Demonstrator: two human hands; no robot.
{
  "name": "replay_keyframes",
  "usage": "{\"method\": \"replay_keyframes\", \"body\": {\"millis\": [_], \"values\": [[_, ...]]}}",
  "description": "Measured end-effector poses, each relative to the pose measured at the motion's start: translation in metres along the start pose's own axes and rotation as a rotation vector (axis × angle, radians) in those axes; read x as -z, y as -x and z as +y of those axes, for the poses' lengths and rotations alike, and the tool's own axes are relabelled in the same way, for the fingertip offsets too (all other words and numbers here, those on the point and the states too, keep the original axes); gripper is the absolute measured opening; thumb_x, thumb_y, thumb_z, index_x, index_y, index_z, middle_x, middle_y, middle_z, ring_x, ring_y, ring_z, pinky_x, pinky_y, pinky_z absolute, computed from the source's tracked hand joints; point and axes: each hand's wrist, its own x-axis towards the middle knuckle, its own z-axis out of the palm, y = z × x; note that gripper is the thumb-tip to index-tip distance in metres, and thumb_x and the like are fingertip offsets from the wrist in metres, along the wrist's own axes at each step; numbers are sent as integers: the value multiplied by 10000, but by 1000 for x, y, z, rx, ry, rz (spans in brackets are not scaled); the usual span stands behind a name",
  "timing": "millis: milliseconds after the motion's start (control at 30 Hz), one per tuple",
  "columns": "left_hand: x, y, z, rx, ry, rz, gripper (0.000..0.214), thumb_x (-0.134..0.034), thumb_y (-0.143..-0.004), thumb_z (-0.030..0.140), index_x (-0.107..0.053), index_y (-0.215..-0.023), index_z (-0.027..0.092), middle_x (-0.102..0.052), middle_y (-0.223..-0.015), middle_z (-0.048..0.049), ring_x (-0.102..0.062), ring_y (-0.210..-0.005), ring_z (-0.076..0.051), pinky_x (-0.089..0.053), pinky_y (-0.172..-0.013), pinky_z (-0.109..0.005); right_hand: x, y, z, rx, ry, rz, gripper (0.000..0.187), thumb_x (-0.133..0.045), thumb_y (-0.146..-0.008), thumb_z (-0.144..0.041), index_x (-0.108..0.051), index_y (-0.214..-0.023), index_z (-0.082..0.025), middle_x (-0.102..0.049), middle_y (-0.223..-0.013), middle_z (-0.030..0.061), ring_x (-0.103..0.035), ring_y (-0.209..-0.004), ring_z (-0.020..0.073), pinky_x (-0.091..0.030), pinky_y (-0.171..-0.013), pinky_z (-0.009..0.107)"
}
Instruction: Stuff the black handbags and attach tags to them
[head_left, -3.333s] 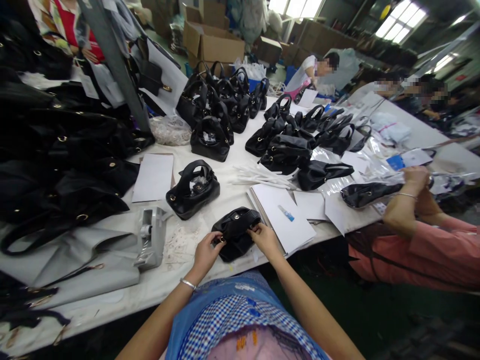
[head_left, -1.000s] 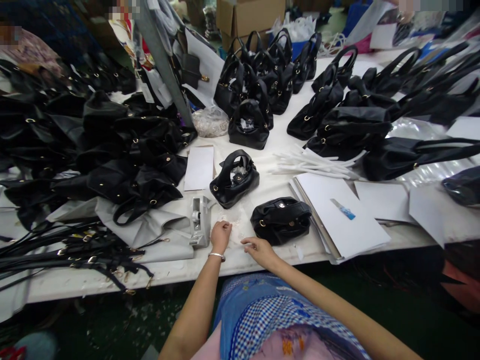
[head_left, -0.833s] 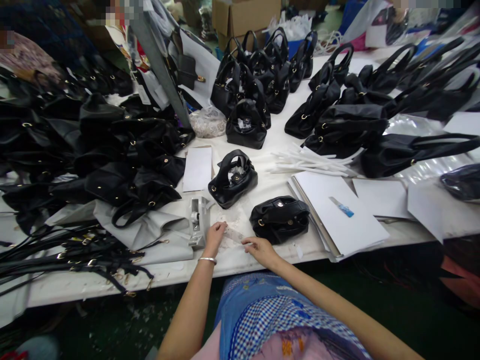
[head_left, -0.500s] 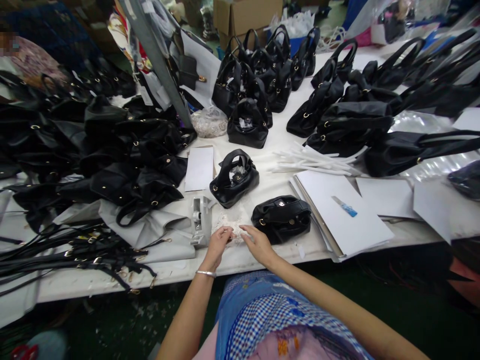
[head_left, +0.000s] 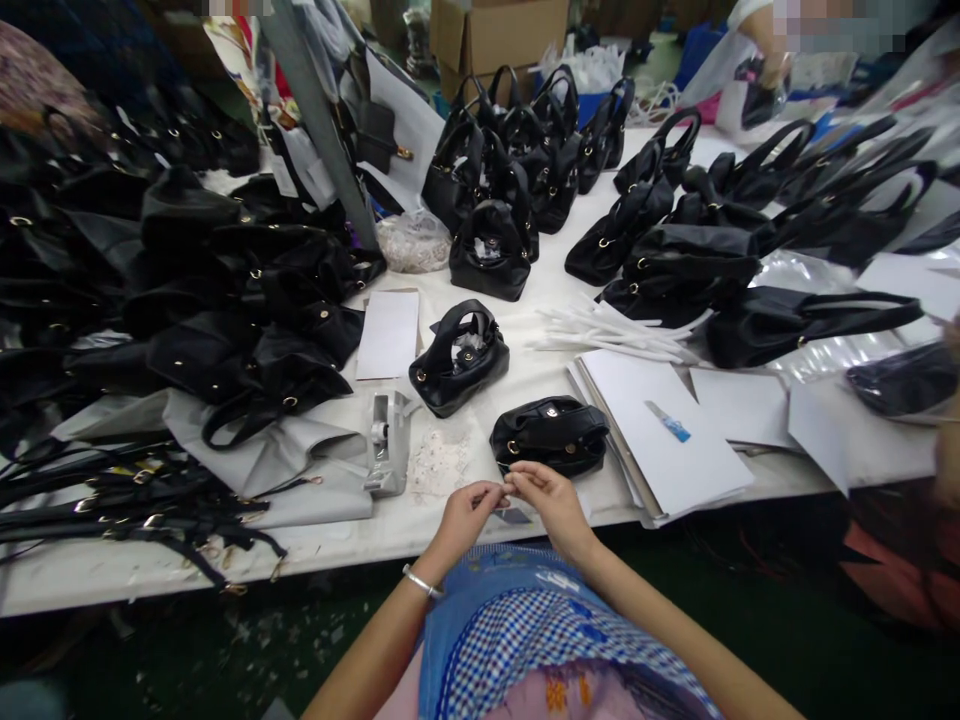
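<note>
Close to the table's front edge, my left hand [head_left: 471,515] and my right hand [head_left: 553,505] meet with fingertips pinched together. What they pinch is too small to make out; a small dark flat piece [head_left: 514,515] shows just below the fingers. Right behind my right hand lies a black handbag [head_left: 551,435] with gold fittings. Another black handbag [head_left: 459,360] stands further back, its handle up and pale stuffing in its opening. Left of my hands is a clear bag of tiny pieces [head_left: 439,460], flat on the table beside a grey tape dispenser [head_left: 388,445].
Black handbags [head_left: 247,270] are heaped at left, above black straps [head_left: 142,520] with gold clips. More bags [head_left: 491,250] stand at the back. At right are a stack of white boards [head_left: 667,440] with a blue-handled knife [head_left: 670,422] and white strips [head_left: 622,330]. A grey post [head_left: 322,120] rises at back left.
Both hands have moved right and nearer the table's front edge, away from the bag of tiny pieces, and their fingertips have come together. Another person's arm has appeared at the back right.
</note>
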Motion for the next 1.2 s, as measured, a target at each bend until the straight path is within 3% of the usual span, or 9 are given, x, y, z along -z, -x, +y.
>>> {"method": "replay_keyframes", "body": {"millis": [100,233,300,400,500,667,867,1033,1200], "values": [[-1,-20,2,-9,50,115,314,-524,-885,403,-658,-1034,161,-709,-974,-87,-685,-793,-190,-544,-685,-293,9,13,-12,62,53,10,299,-710,-778,-410,-636,-978,-201,-711,-886,40,-654,-724,145,-530,-732,291],[-10,-47,11,-185,-133,233,262,-597,-829,237,-662,-1078,190,-671,-991,-74,-662,-834,-176,-534,-759,-303,17,20,-20,133,203,55,279,-680,-804,-418,-620,-956,-192,-710,-902,62,-628,-682,140,-494,-567,231],[-14,-55,15,-237,-202,246,257,-616,-794,171,-685,-1040,193,-654,-975,-71,-651,-847,-174,-526,-791,-309,18,20,-22,175,275,80,262,-666,-820,-401,-626,-970,-190,-714,-927,72,-645,-742,156,-501,-605,237],[-17,-58,17,-258,-187,239,234,-600,-794,147,-702,-1000,195,-655,-980,-74,-648,-856,-175,-522,-808,-315,17,18,-25,243,339,111,234,-654,-832,-374,-643,-974,-188,-718,-964,81,-664,-902,194,-517,-800,294],[-16,-57,17,-203,-77,228,203,-606,-791,156,-709,-964,182,-684,-998,-84,-656,-872,-184,-521,-818,-320,14,17,-28,276,365,136,223,-641,-839,-371,-652,-964,-188,-720,-961,82,-670,-932,208,-513,-850,319],[-16,-52,20,6,202,151,185,-574,-811,186,-702,-940,152,-720,-901,-87,-670,-828,-186,-533,-702,-276,15,19,-28,278,500,145,232,-609,-858,-385,-656,-971,-187,-717,-936,77,-674,-875,203,-527,-787,302],[-18,-50,18,54,382,125,164,-584,-796,175,-687,-921,145,-698,-935,-87,-663,-880,-181,-533,-734,-267,18,19,-28,301,717,205,244,-578,-870,-394,-664,-962,-185,-711,-859,61,-658,-741,179,-516,-695,272],[-17,-51,11,-82,211,127,200,-637,-763,165,-682,-958,164,-693,-936,-69,-646,-834,-163,-512,-776,-280,16,8,-21,282,736,187,258,-557,-872,-403,-671,-955,-187,-705,-812,46,-607,-611,141,-477,-570,234],[-19,-53,12,-248,-91,255,113,-651,-750,147,-707,-839,186,-662,-928,-56,-629,-831,-172,-510,-749,-279,6,-6,-17,231,674,143,335,-556,-840,-475,-679,-950,-183,-697,-755,44,-564,-514,132,-454,-479,230]]}}
